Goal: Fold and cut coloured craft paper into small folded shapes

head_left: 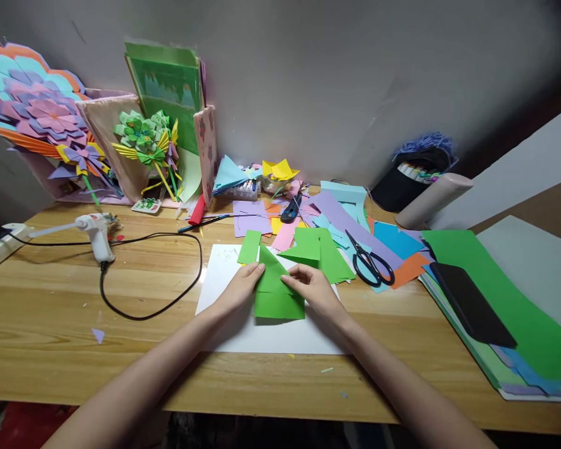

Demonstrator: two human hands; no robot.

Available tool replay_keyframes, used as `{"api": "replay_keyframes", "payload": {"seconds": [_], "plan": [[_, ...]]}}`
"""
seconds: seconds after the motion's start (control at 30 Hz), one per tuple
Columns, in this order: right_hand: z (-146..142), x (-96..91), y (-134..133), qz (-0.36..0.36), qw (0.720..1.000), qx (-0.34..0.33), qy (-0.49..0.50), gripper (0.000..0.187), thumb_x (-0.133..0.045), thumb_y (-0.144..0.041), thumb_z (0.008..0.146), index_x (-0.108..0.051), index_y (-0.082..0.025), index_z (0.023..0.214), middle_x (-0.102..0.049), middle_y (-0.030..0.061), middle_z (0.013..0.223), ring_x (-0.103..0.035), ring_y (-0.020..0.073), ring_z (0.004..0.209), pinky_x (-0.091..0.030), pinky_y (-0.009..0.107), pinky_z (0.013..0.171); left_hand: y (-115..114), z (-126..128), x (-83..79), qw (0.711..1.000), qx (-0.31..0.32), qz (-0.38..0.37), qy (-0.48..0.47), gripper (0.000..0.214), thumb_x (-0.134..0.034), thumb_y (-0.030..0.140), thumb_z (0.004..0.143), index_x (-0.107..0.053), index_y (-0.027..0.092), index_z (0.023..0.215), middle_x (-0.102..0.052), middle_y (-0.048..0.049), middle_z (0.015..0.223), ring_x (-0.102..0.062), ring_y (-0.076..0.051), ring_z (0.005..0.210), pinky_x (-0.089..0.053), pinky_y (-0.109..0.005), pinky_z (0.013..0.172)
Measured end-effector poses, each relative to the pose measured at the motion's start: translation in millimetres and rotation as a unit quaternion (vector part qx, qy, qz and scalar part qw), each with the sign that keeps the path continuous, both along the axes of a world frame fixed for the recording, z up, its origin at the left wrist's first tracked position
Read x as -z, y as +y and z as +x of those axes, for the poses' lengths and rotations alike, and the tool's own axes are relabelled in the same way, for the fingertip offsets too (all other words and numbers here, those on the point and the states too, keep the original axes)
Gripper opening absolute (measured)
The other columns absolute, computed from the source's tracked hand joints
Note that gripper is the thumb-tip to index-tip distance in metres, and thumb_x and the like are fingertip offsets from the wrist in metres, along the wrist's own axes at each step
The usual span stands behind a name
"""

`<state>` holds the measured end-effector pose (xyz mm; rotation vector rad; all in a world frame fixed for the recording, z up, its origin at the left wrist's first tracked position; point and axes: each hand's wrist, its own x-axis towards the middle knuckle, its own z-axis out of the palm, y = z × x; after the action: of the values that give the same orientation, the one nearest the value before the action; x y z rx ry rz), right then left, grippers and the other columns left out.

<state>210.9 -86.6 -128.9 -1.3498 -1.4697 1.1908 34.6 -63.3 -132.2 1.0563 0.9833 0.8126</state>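
Note:
Between my hands is a piece of green paper point(277, 296), partly folded, with a slanted upper edge and a crease across its lower part. My left hand point(244, 285) pinches its left edge near the top. On the right edge, my right hand point(314, 288) grips it with thumb and fingers. Beneath lies a white sheet point(229, 330) with faint pencil marks at its upper left. Just beyond my hands are a small green paper strip point(249, 247), a folded green piece point(303, 247) and a larger green scrap point(333, 257).
Black-handled scissors point(371, 262) lie on coloured scraps at right. A glue gun point(97, 236) stands at left, its black cable point(168, 307) looping over the table. A dark phone point(472, 302) rests on stacked paper point(537, 299). Paper flowers point(143, 134) stand at back left.

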Motion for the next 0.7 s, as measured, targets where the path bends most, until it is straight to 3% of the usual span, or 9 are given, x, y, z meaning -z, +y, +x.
{"api": "replay_keyframes", "payload": {"seconds": [0.17,0.27,0.43,0.7], "plan": [[-0.6,2.8,1.6,-0.012,0.998,0.046,0.037,0.028,-0.065,-0.041,0.066,-0.057,-0.015,0.068,-0.058,0.0009,0.067,-0.052,0.0120,0.061,-0.040,0.024,0.058,-4.2,4.9,-5.6,0.999,0.033,-0.006,-0.038,0.037,-0.068,0.040,0.062,-0.059,0.012,0.084,-0.066,-0.0060,0.076,-0.059,-0.018,0.069,-0.045,-0.028,0.066],[0.1,2.4,2.6,-0.015,0.996,0.067,0.052,0.029,-0.067,-0.042,0.063,-0.055,-0.015,0.064,-0.055,-0.0007,0.062,-0.050,0.0112,0.058,-0.039,0.024,0.056,-5.6,5.9,-5.1,0.998,0.022,-0.019,-0.047,0.039,-0.072,0.036,0.058,-0.059,0.011,0.085,-0.067,-0.0073,0.075,-0.062,-0.019,0.069,-0.047,-0.032,0.069],[1.4,-1.5,2.7,-0.052,0.996,0.029,0.061,0.030,-0.067,-0.043,0.063,-0.059,-0.015,0.068,-0.059,0.0012,0.067,-0.053,0.0132,0.061,-0.040,0.024,0.057,-6.1,5.1,-3.0,1.000,0.019,-0.011,-0.022,0.031,-0.071,0.036,0.058,-0.062,0.012,0.076,-0.067,-0.0056,0.068,-0.061,-0.019,0.064,-0.046,-0.029,0.061],[0.1,-1.4,1.6,-0.043,0.996,0.025,0.073,0.026,-0.066,-0.040,0.065,-0.060,-0.015,0.067,-0.059,0.0009,0.066,-0.053,0.0131,0.061,-0.040,0.025,0.057,-7.3,6.8,-7.1,0.998,0.061,0.002,-0.002,0.026,-0.067,0.035,0.062,-0.063,0.012,0.076,-0.065,-0.0039,0.066,-0.058,-0.016,0.059,-0.040,-0.023,0.052]]}}
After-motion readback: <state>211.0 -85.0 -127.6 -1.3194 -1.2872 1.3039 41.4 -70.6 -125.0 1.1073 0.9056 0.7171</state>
